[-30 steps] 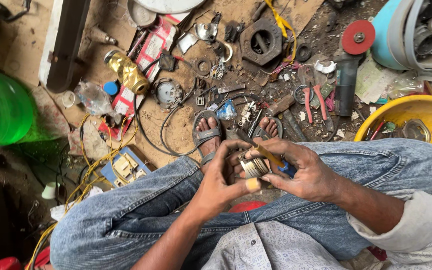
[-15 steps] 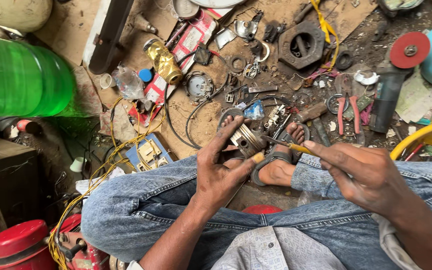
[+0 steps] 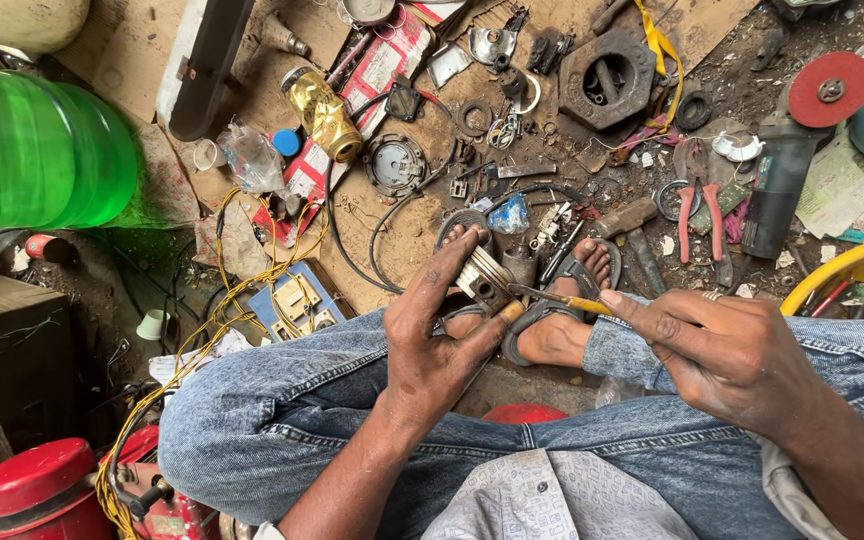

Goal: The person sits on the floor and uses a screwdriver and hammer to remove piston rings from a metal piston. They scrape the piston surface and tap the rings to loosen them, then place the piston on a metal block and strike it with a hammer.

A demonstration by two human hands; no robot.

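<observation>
The left hand [image 3: 430, 345] was closed around a small ribbed metal piston [image 3: 485, 279], pinching it between the thumb below and the fingers above, so that the piston sat just over the sandalled feet [image 3: 562, 300]. The right hand [image 3: 727, 350] was curled shut on a thin yellow-handled screwdriver [image 3: 564, 299], gripped like a pen. The screwdriver's long axis ran nearly level from the right hand leftward to the piston, its metal tip touching the piston's near side; the piston lay left of the right hand and slightly higher. The left hand was the one on the piston, the right reaching it only through the tool. Beyond the piston, on the cluttered ground, lay red-handled pliers [image 3: 700, 212] to its right, a gold can [image 3: 322, 112] to its upper left, and a green bottle [image 3: 37, 150] far left.
</observation>
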